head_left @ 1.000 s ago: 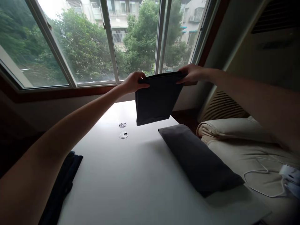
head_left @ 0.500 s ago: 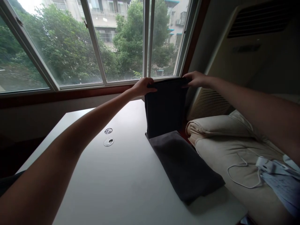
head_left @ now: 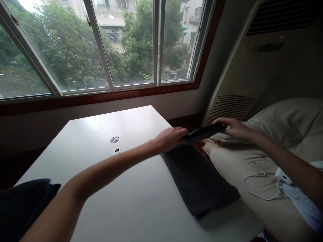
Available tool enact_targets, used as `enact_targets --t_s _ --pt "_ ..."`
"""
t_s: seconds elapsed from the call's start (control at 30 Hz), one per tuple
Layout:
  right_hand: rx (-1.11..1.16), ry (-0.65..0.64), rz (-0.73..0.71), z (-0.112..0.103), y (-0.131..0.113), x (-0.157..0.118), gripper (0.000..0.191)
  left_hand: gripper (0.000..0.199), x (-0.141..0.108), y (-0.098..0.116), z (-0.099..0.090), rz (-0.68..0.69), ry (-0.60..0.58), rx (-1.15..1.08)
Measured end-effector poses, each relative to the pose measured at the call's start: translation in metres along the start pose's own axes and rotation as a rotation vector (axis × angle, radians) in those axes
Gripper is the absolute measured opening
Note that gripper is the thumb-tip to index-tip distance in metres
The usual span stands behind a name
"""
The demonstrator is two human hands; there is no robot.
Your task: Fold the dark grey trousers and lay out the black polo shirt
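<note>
A dark, long folded garment point(head_left: 202, 185) lies along the right edge of the white table point(head_left: 121, 208). Its far end is lifted and folded back toward me, just above the part lying flat. My left hand point(head_left: 171, 138) is closed on the left corner of that raised end. On the right corner, my right hand point(head_left: 232, 128) grips the same fold with thumb and fingers. Some fingertips are hidden by the cloth or blurred.
A dark blue folded cloth point(head_left: 22, 205) sits at the table's near left. Two round inserts point(head_left: 115, 139) are set in the tabletop. Right of the table stands a cream sofa point(head_left: 234, 171) with a white device point(head_left: 282, 175) and cable. Behind are a window point(head_left: 133, 85) and a floor-standing air conditioner point(head_left: 239, 67).
Both hands have come down and nearer to me, bringing the garment's upright end over its flat part. The view has shifted slightly, with the dark blue cloth now showing more at left.
</note>
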State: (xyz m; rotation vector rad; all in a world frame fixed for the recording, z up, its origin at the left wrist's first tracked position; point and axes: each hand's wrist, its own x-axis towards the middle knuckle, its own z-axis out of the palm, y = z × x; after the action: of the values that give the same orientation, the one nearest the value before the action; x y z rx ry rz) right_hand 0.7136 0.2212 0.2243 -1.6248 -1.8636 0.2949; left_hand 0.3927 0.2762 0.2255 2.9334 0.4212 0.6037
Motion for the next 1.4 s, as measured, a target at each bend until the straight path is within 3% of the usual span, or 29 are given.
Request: enact_targets --t_s 0.1,0.17,0.23,0.37,0.5,0.73,0.93,1.23,1.4 --pt "-0.026 -0.125 0.012 0.032 0.022 -0.065 0.012 0.018 -0.032 0.035 0.049 0.064 -0.139 0.045" --pt "-0.011 -0.11 0.044 0.05 0.029 -0.099 0.011 0.011 -0.05 0.051 0.074 0.108 -0.193 0.091" --pt "0.003 -0.044 0.067 0.062 0.032 -0.121 0.01 0.012 -0.06 0.061 0.086 0.123 -0.203 0.134" --pt "0.007 0.116 0.037 0.064 0.029 -0.137 0.012 0.014 -0.064 0.072 0.08 0.122 -0.137 0.186" --pt "0.01 0.199 0.028 0.065 0.028 -0.148 0.016 0.015 -0.065 0.087 0.073 0.141 -0.069 0.22" --pt "-0.043 0.087 0.122 0.095 0.047 -0.186 0.021 0.011 -0.085 0.112 0.116 0.158 -0.145 0.244" --pt "-0.182 0.084 0.078 0.107 0.058 -0.201 0.032 0.015 -0.099 0.121 0.148 0.173 -0.126 0.264" --pt "-0.309 0.095 0.043 0.117 0.073 -0.213 0.033 0.032 -0.121 0.126 0.148 0.207 -0.091 0.352" --pt "-0.364 0.071 0.097 0.113 0.074 -0.217 0.042 0.028 -0.135 0.128 0.142 0.131 -0.067 0.287"
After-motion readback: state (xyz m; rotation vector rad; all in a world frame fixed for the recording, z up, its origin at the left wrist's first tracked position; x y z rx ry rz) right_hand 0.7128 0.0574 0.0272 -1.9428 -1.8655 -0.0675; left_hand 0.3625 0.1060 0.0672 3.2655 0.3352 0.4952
